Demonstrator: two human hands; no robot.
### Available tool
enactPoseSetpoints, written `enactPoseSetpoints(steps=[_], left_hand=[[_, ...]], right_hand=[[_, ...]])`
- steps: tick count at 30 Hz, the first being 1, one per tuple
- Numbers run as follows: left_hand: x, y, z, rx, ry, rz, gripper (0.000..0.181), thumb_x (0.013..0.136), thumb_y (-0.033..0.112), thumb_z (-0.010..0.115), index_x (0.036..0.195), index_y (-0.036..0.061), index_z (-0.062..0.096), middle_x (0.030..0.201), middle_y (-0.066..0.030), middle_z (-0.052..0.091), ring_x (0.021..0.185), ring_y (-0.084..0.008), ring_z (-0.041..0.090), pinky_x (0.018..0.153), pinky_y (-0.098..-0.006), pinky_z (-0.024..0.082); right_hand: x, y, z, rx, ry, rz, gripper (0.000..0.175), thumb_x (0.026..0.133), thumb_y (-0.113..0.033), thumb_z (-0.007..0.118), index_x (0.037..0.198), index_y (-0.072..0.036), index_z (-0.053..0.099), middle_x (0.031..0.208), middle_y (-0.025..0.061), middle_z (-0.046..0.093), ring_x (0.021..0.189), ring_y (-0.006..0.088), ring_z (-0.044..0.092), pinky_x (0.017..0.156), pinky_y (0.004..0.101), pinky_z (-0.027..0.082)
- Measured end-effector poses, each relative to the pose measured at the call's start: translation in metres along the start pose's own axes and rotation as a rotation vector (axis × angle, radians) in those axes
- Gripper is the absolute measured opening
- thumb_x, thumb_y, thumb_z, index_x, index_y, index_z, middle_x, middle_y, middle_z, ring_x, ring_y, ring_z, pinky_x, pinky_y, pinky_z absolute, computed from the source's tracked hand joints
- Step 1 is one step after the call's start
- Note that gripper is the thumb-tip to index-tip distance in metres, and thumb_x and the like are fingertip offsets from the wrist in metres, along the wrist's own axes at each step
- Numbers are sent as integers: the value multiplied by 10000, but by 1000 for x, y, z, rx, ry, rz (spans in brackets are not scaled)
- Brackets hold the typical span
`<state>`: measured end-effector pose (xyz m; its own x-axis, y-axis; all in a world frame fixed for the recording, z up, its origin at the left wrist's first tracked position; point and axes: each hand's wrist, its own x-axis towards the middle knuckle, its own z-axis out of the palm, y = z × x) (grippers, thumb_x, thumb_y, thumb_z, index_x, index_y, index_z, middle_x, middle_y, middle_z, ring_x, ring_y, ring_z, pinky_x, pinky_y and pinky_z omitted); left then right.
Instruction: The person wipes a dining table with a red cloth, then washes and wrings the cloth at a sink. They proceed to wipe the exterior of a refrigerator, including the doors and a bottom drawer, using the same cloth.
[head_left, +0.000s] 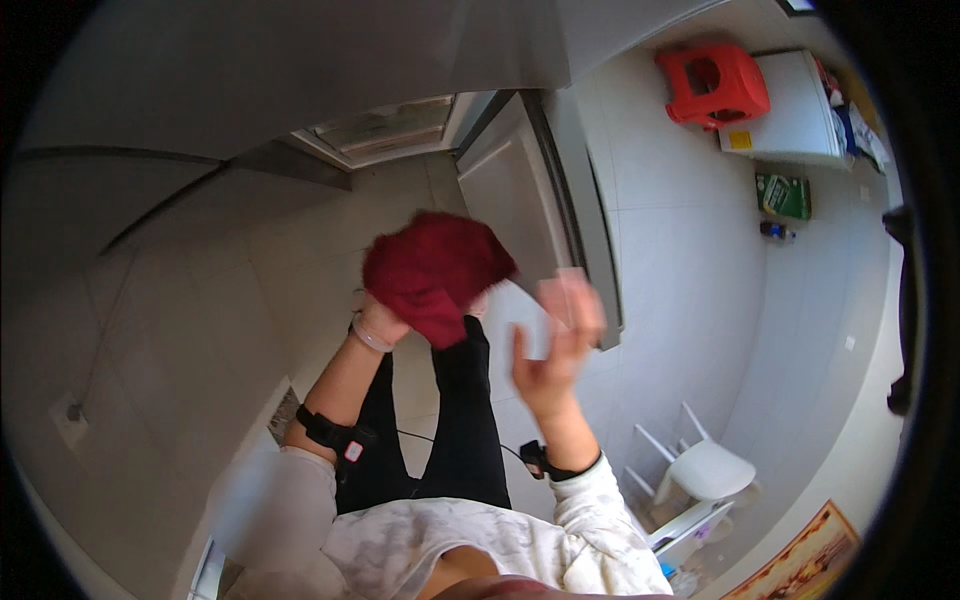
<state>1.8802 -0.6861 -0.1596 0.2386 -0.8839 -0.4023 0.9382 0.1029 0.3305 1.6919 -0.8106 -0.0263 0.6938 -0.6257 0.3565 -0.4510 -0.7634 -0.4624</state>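
A dark red cloth (439, 270) covers most of my left hand (386, 319); only the wrist with a pale bracelet and part of the hand show, the fingers being hidden. My right hand (555, 345) is raised to the right of the cloth, blurred, its thumb and fingers apart. A pale, see-through patch overlaps its fingers, and I cannot tell what it is. Beyond the cloth stands an open refrigerator door (517, 180), its inner panel showing, beside an opened lower compartment (390, 135) with a pale frame.
The large grey refrigerator front (262, 75) spans the top. At the upper right are a red plastic stool (720, 86), a white cabinet (787, 109), a green box (784, 196) and a bottle (776, 231). A white chair (709, 469) stands at the lower right. A thin cable passes by my legs.
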Motion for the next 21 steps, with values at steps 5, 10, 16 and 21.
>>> enactPoseSetpoints(steps=[5,10,16,21], left_hand=[[85,-51,49,615,29,317,624,1040,311,482,1572,101,232,1620,-93,247,1484,-294,233,1209,-431,201],[160,-129,45,792,196,600,695,1042,496,386,1595,129,178,1658,-112,148,1527,-302,118,1228,-417,94],[199,-204,-112,725,437,300,648,1051,388,390,1590,102,173,1648,-118,173,1523,-265,137,1229,-368,103],[168,-221,-107,666,515,200,623,1050,313,378,1590,91,159,1642,-140,179,1521,-282,140,1232,-371,99]], right_hand=[[9,95,-26,63,-161,316,914,945,-431,626,1565,19,127,1605,294,159,1487,434,186,1190,473,215],[1,115,14,536,-392,484,762,1008,-316,505,1568,23,115,1593,266,245,1483,368,259,1185,392,226],[-8,111,19,549,-338,428,760,1026,-361,479,1569,30,121,1623,209,213,1500,294,225,1198,365,177],[-8,106,15,621,-278,537,728,1019,-322,473,1567,33,151,1637,178,191,1511,260,191,1207,359,137]])
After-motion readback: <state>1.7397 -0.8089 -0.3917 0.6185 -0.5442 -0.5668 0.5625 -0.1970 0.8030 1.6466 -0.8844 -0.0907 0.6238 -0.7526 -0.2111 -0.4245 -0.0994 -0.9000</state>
